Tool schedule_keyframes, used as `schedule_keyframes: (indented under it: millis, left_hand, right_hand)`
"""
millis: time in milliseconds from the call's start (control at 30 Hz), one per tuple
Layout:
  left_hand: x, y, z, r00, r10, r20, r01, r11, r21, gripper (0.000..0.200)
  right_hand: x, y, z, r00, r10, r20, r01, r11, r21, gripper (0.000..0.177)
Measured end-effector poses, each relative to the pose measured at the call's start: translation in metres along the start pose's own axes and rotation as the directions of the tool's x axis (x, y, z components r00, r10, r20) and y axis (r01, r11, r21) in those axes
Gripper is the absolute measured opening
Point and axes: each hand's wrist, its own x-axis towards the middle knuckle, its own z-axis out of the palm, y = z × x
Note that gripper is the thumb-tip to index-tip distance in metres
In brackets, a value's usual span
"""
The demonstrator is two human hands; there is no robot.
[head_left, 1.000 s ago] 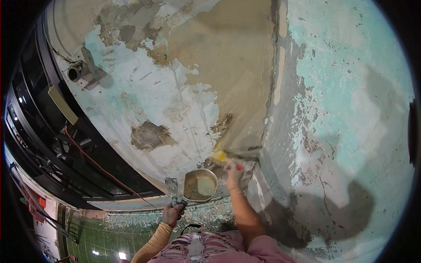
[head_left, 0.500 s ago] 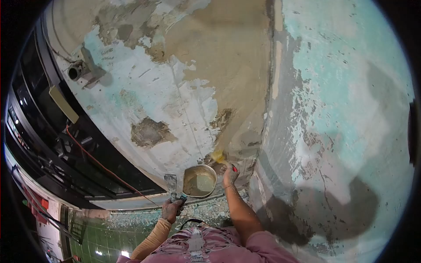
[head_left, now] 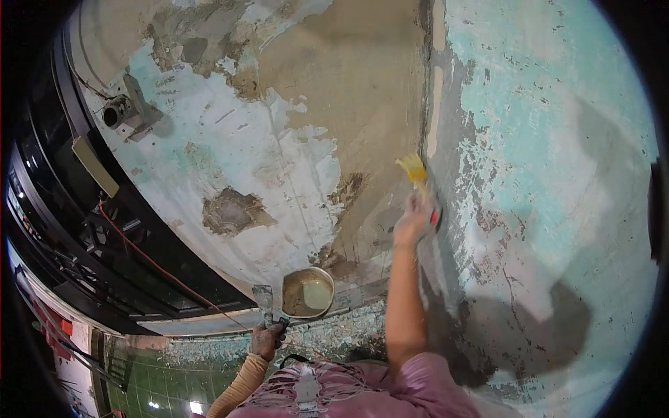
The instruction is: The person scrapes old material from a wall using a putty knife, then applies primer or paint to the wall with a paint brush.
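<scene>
Right of the frame's centre, the right hand (head_left: 415,214) is closed around a yellow-bristled brush (head_left: 414,169), bristles angled to the upper left; whether they touch the patchy wall (head_left: 369,90) I cannot tell. At lower centre-left, the left hand (head_left: 266,341) grips a scraper (head_left: 263,296), blade upward, just left of a round bucket (head_left: 292,282).

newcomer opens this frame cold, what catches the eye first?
Probably the bright yellow brush in the right hand, near the corner where two patchy walls meet. Next, the flaking turquoise paint across the wall on the right of the picture. Then, low in the middle, the round bucket with the left hand gripping a scraper beside it.
</scene>
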Motion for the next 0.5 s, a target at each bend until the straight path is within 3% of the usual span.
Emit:
schedule_keyframes:
  millis: [33, 167, 233, 333, 433, 467, 500]
  left_hand:
    - [0.003, -0.001, 0.0, 1.0, -0.006, -0.012, 0.006, 1.0, 0.004, 0.013]
    - [0.001, 0.005, 0.002, 1.0, 0.014, -0.009, -0.014, 0.999, 0.05, 0.014]
    - [0.004, 0.012, 0.003, 0.999, 0.045, -0.005, -0.044, 0.997, 0.067, 0.016]
    - [0.007, 0.009, -0.005, 0.999, 0.039, 0.024, -0.041, 0.995, 0.086, 0.018]
    - [0.006, 0.024, -0.001, 0.998, 0.047, 0.046, -0.051, 0.995, 0.087, 0.019]
    - [0.008, 0.024, -0.001, 0.998, 0.052, 0.039, -0.055, 0.995, 0.084, 0.019]
    - [0.006, 0.021, -0.003, 0.998, 0.047, 0.031, -0.05, 0.995, 0.085, 0.019]
  right_hand:
    - [-0.018, 0.017, -0.016, 1.0, -0.022, -0.01, 0.023, 0.998, 0.065, 0.037]
    - [-0.085, 0.095, -0.125, 0.926, 0.27, -0.262, -0.298, 0.952, -0.072, 0.036]
    - [-0.092, 0.129, -0.182, 0.855, 0.413, -0.313, -0.488, 0.844, -0.221, 0.026]
    - [-0.095, 0.137, -0.218, 0.757, 0.418, -0.502, -0.648, 0.583, -0.491, 0.022]
    - [-0.063, 0.108, -0.165, 0.863, 0.325, -0.387, -0.453, 0.838, -0.306, 0.024]
    - [-0.046, 0.081, -0.129, 0.939, 0.259, -0.226, -0.33, 0.862, -0.385, 0.025]
    - [-0.034, 0.059, -0.081, 0.947, 0.142, -0.289, -0.238, 0.914, -0.328, 0.026]
